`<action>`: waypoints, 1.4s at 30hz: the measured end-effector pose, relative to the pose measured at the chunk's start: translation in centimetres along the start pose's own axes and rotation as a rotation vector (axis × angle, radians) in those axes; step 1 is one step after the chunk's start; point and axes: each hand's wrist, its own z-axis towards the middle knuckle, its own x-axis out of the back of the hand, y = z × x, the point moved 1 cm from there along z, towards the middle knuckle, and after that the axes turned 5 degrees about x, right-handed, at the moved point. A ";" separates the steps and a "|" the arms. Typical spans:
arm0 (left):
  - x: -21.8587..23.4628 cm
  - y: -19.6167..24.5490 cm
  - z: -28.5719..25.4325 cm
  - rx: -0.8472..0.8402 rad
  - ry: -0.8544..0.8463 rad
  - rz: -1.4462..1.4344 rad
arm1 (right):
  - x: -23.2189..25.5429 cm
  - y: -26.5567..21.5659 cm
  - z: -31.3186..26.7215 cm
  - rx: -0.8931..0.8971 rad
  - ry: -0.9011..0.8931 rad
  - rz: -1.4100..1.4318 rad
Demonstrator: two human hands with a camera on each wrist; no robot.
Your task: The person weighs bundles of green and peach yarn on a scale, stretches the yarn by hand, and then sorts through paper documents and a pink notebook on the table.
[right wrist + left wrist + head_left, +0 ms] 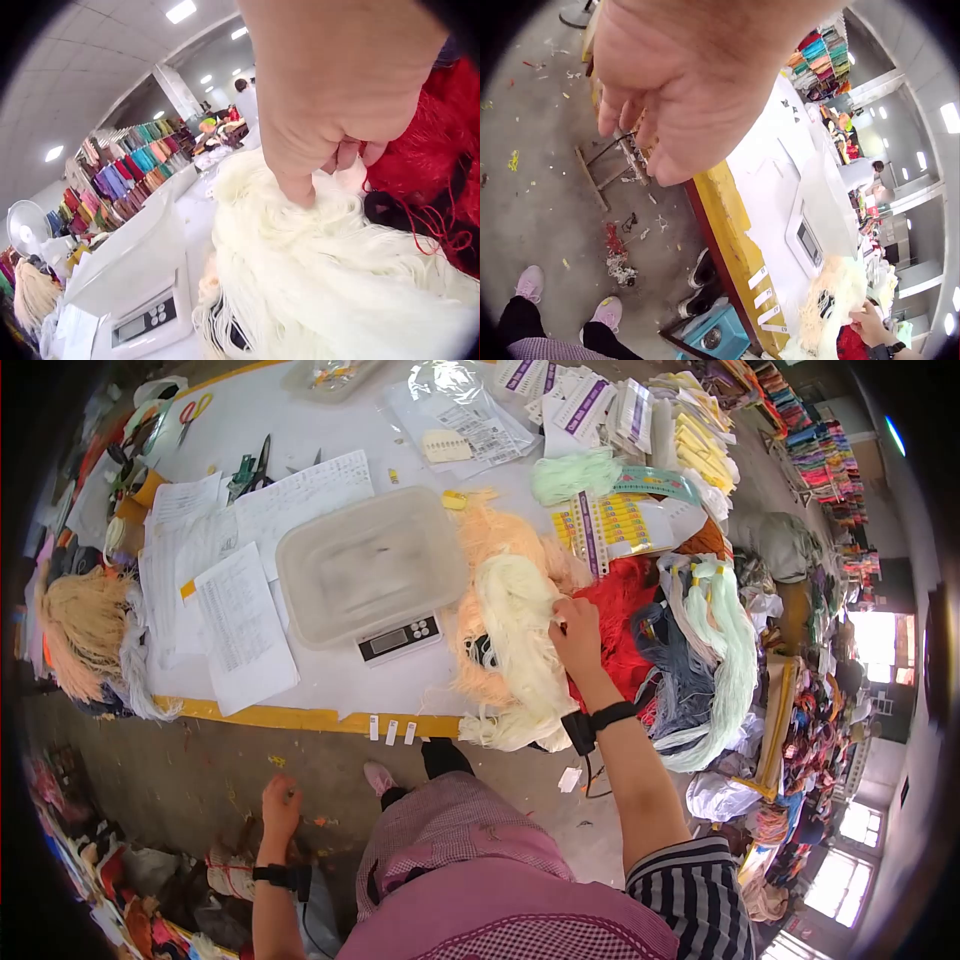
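My right hand (577, 638) is at the right part of the table, its thumb and curled fingers gripping the edge of a cream yarn hank (515, 625). In the right wrist view the thumb sinks into the cream strands, while the other fingertips are partly hidden behind the hand. Peach yarn (488, 530) lies under and behind the cream hank. Red yarn (630, 595) is bunched just right of the hand. My left hand (282, 807) hangs in front of the table over the floor, fingers loosely curled, holding nothing; the left wrist view shows its palm (697, 90).
A translucent plastic tub (365, 575) sits on a digital scale (400, 641). Printed sheets (245, 625) cover the left side, with scissors (262, 460) behind them. Grey-blue yarn (682, 675) and mint yarn (725, 660) lie at the right end. Small white labels (391, 732) line the yellow table edge.
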 end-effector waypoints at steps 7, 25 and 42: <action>0.1 2.4 1.6 -0.018 -0.125 -0.010 | 0.3 1.8 1.4 -0.376 0.013 0.437; -0.2 0.9 -0.7 0.182 -0.246 -0.039 | 0.0 -1.5 -6.5 0.378 -0.227 0.020; 0.2 1.2 -1.6 0.126 -0.220 -0.047 | 6.2 -2.2 0.4 -0.524 -0.069 1.269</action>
